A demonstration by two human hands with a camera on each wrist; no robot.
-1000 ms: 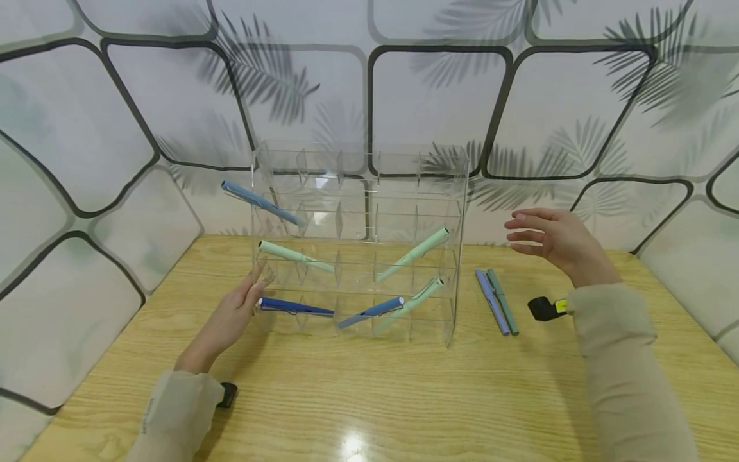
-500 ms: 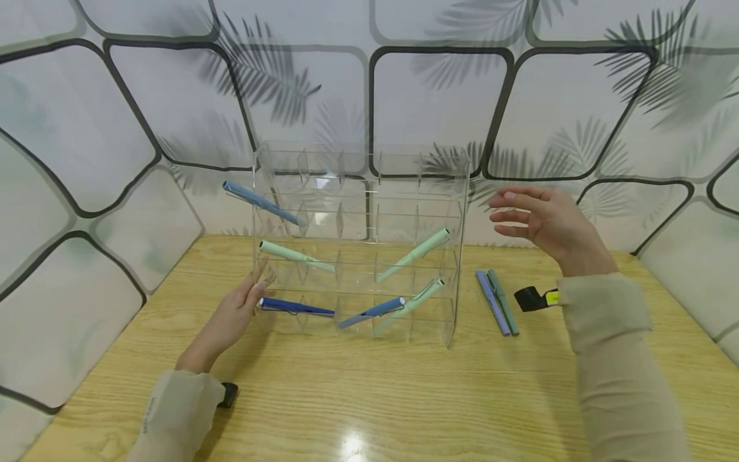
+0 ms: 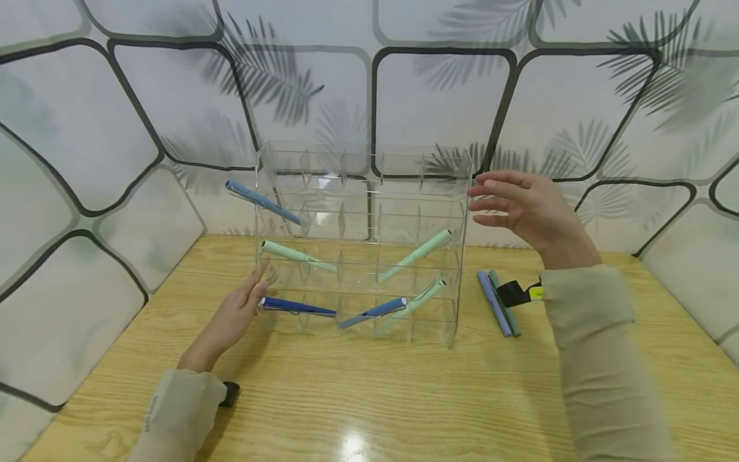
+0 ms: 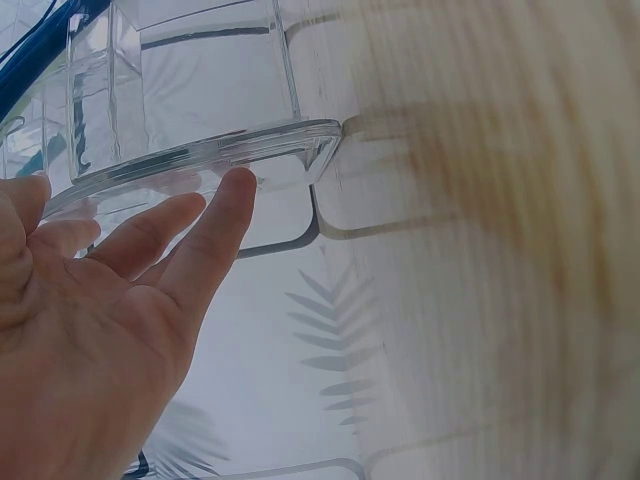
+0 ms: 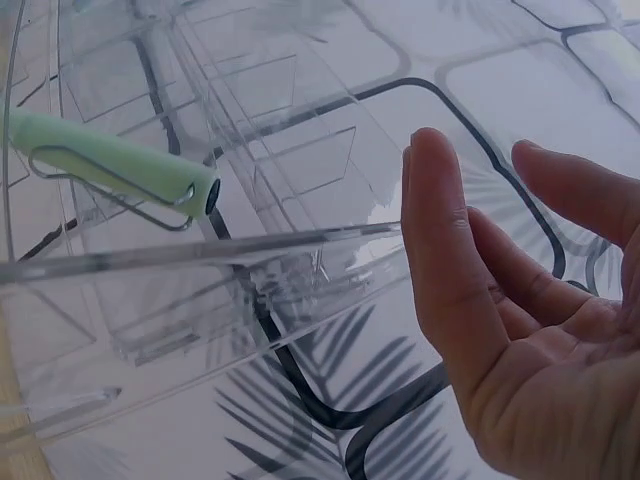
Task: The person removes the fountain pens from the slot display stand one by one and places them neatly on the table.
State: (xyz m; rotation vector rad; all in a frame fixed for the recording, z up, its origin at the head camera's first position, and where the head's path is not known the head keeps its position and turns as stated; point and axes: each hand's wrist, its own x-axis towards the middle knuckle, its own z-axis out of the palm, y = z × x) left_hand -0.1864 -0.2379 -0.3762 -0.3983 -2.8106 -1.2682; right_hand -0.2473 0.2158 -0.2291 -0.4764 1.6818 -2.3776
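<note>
A clear acrylic rack (image 3: 359,292) with rows of compartments stands upright, holding several slanted pens. My left hand (image 3: 228,321) is at its lower left side; in the left wrist view the extended fingers (image 4: 225,215) touch or nearly touch the clear side panel. Near that hand lies a dark blue pen (image 3: 297,307) in the bottom row. My right hand (image 3: 528,208), fingers loosely extended and holding nothing, is at the upper right side of the rack. Whether its fingertips touch the panel, I cannot tell. A pale green pen (image 5: 110,165) shows beyond the panel in the right wrist view.
On the table (image 3: 369,391), right of the rack, a lavender pen (image 3: 493,303) and a grey-green pen (image 3: 510,319) lie side by side, partly behind the black wrist camera (image 3: 514,294). A patterned backdrop (image 3: 441,109) rises close behind the rack.
My right hand has moved left and slightly up, from above the loose pens to the rack's right side. The left hand and all pens keep their places.
</note>
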